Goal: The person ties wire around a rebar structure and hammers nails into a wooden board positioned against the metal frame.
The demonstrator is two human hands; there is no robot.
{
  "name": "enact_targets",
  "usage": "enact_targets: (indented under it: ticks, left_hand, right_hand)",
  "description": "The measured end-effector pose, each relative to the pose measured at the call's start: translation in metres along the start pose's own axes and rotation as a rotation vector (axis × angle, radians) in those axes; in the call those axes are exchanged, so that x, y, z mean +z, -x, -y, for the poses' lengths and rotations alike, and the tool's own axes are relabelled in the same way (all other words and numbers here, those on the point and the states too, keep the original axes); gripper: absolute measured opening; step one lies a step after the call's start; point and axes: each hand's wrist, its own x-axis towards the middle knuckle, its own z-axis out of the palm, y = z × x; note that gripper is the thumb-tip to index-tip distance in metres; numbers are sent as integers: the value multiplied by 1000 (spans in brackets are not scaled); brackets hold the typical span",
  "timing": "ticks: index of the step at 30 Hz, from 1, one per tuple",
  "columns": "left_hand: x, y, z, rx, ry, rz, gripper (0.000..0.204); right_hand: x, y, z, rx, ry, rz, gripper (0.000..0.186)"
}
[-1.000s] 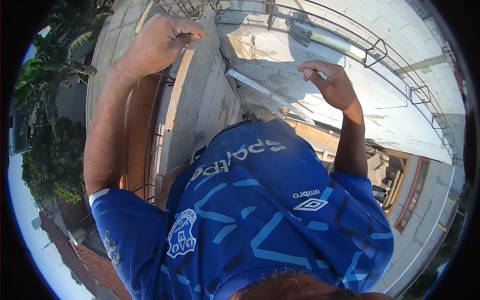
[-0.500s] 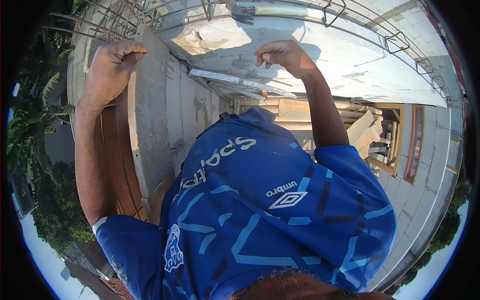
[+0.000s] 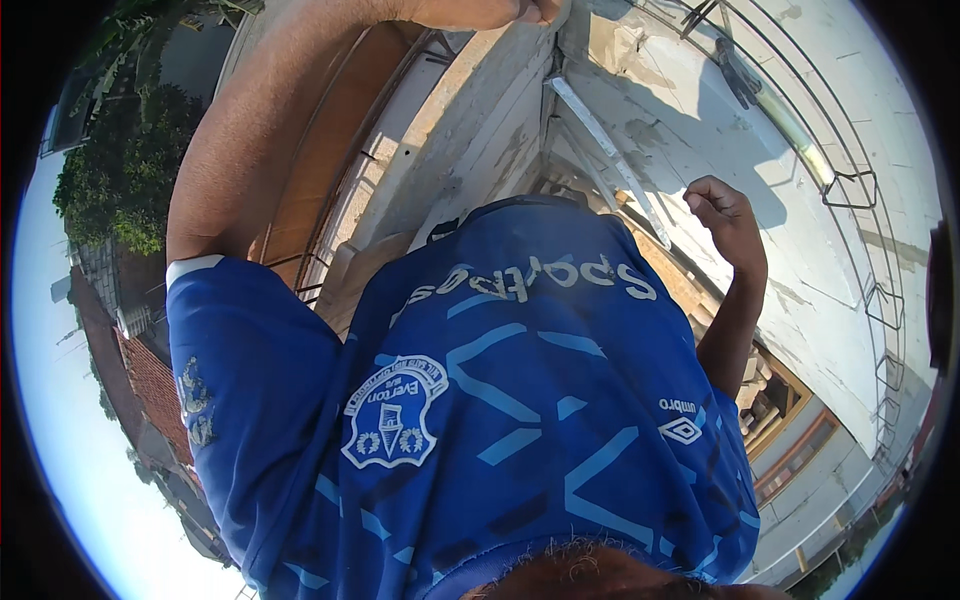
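Observation:
My left hand [image 3: 505, 10] is raised at the top edge, fingers bent in a pinch near the top of an upright concrete edge [image 3: 475, 70]; what they hold is too small to make out. My right hand [image 3: 722, 205] is pinched closed in the air at the right, before a pale, patched block wall [image 3: 820, 255]; the thin line held earlier is hard to make out now. An angled metal bar [image 3: 605, 140] lies between my hands in the corner. A hammer [image 3: 770, 105] with a pale handle sits among the bent steel bars above the right hand.
A long cage of steel bars [image 3: 880, 310] runs along the wall. Lumber [image 3: 770, 395] and a wooden frame [image 3: 805, 440] are at lower right. A brown board [image 3: 290, 230] stands left of the concrete edge. Trees [image 3: 135, 170] and tiled roofs [image 3: 155, 390] show beyond on the left.
My view has turned, and my left hand has moved up and right to the frame's edge. My right hand sits farther right and lower; the line between them no longer shows clearly.

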Motion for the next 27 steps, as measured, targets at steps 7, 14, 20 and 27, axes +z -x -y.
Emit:
enact_targets:
  ticks: [7, 14, 20, 27]
  left_hand:
    - [-19, 27, -7, -50, -55, 108, 8]
    - [-56, 39, 33, -33, -143, -197, 10]
    - [-37, 29, 61, -73, -214, -180, 12]
    - [-49, 35, 63, -109, -202, -222, 8]
  right_hand:
    - [51, -7, 9, -132, 57, 223, 15]
    - [-15, 50, 65, -657, -265, 118, 25]
    - [-44, 62, 105, -853, -376, -63, 26]
    - [-79, 70, 111, -722, -1, -250, 25]
